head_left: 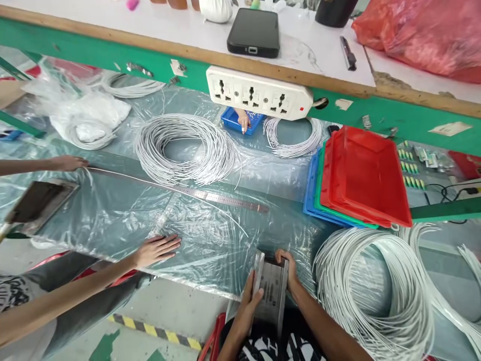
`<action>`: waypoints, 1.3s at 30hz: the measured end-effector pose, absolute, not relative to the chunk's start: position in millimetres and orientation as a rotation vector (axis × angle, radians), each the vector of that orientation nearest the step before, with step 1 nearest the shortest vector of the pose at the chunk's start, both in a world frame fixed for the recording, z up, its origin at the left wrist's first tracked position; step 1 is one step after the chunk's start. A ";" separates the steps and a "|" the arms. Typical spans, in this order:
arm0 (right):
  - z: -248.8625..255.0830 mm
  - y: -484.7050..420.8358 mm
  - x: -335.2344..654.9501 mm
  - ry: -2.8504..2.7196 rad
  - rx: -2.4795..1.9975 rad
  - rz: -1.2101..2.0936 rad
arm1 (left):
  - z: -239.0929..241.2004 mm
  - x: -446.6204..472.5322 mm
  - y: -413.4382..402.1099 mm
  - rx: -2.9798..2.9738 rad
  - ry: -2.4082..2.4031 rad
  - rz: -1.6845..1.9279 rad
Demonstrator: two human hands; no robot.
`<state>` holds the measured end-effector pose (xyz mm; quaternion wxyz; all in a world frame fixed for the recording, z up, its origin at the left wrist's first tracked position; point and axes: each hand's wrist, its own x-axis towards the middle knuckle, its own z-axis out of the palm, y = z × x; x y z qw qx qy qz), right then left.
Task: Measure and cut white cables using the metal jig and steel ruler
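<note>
A grey metal fixture [272,286] with raised side rails is held at the table's front edge, close to my body. My left hand [248,299] is closed around its left rail, thumb on top. On the far right corner, my right hand [287,266] has its fingers curled over the rail. Just beyond lies a steel ruler [221,198] on the plastic-covered table. A single white cable [210,204] runs along it, its free end pointing toward the fixture. To the right of my right hand is a big coil of white cable [326,271].
At left, a co-worker's hand [69,163] touches the cable's end; the other hand [160,250] lies flat. Another person's hand [243,121] reaches into a blue tray [231,122]. Stacked red trays [364,175], a cable coil [150,150] and a shelf with power strip [259,93] stand beyond.
</note>
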<state>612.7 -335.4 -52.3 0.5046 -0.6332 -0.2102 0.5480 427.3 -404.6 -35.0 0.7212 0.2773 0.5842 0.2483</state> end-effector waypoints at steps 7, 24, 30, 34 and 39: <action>-51.7 -335.2 612.4 -0.503 -1.528 1.315 | -36.5 429.9 -404.8 0.648 1.303 0.558; -64.0 -341.3 615.8 -0.478 -1.414 1.332 | -46.1 428.1 -409.2 0.621 1.266 0.539; -63.1 -341.6 615.9 -0.486 -1.405 1.323 | -48.8 428.2 -408.9 0.619 1.253 0.535; -62.7 -341.7 615.8 -0.488 -1.408 1.316 | -45.2 428.1 -409.2 0.607 1.256 0.547; -61.2 -341.3 616.4 -0.489 -1.414 1.314 | -42.4 428.1 -409.3 0.603 1.252 0.545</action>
